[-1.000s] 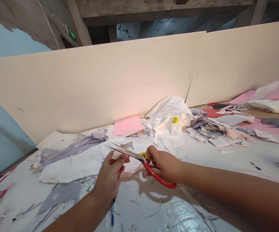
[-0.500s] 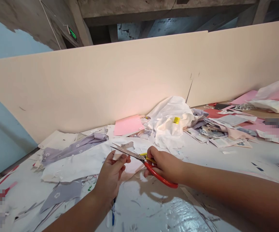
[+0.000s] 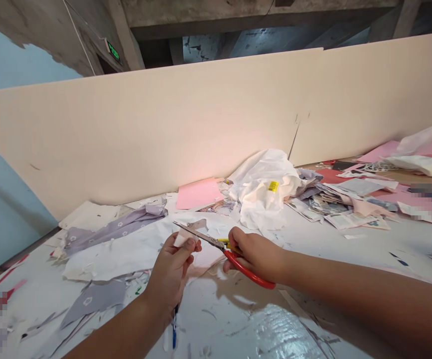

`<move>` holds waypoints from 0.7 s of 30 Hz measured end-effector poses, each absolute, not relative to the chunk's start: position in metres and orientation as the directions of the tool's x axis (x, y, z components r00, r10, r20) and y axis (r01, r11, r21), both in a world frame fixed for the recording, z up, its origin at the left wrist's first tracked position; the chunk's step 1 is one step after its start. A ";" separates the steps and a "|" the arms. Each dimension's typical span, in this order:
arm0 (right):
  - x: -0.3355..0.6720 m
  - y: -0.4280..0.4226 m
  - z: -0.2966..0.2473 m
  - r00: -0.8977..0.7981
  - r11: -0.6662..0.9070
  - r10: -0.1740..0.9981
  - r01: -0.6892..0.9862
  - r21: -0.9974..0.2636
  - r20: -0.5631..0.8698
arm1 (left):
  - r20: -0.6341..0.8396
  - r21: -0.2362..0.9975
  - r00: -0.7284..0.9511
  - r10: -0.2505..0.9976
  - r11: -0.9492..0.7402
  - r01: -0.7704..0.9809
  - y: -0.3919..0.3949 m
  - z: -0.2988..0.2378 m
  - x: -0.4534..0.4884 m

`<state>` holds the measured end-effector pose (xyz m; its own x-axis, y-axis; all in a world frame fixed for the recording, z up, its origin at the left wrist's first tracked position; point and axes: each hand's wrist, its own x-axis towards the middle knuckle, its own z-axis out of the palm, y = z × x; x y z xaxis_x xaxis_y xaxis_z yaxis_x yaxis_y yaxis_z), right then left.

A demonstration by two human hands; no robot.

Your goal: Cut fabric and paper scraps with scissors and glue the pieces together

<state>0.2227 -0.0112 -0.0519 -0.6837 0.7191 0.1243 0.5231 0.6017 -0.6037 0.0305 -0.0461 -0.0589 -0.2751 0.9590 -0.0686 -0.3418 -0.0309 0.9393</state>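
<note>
My left hand [image 3: 171,267] pinches a small pale scrap [image 3: 181,238] between thumb and fingers; I cannot tell whether it is paper or cloth. Wrapped around the handles of a pair of scissors [image 3: 246,270] is my right hand [image 3: 261,255]. One handle is red, the other yellow. The blades point left and lie over the scrap's upper edge, close together. Below the hands, a pale pinkish sheet [image 3: 209,255] rests on the table. A blue, slim object [image 3: 174,333] lies near my left wrist, partly hidden by it.
Lavender flowered cloth [image 3: 116,227] and white cloth [image 3: 120,259] spread at the left. Behind the hands are a pink sheet [image 3: 199,193] and a crumpled white heap [image 3: 262,199] with a yellow label. Stacked scraps [image 3: 331,202] lie right. A tall cream board [image 3: 156,129] bounds the table's back.
The scissor blades look slightly closer together, and more of the pale scrap shows above my left fingers. Both hands stay almost in place.
</note>
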 end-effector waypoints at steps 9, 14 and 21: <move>0.225 -0.010 -0.047 -0.657 0.534 0.741 0.449 -0.716 0.141 | -0.045 0.954 -0.234 0.971 -0.028 -0.298 -0.047 -0.059 0.030; 0.223 -0.008 -0.053 -0.591 0.374 0.800 0.360 -0.855 0.101 | -0.040 0.957 -0.211 0.977 -0.023 -0.289 -0.048 -0.059 0.029; 0.221 -0.014 -0.054 -0.600 0.349 0.793 0.308 -0.885 0.104 | -0.034 0.962 -0.270 0.962 -0.042 -0.270 -0.047 -0.059 0.029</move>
<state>0.2210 -0.0137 -0.0538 -0.5999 0.7934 0.1036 0.3084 0.3488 -0.8850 0.0287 -0.0469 -0.0586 -0.2698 0.9623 -0.0340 -0.2702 -0.0417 0.9619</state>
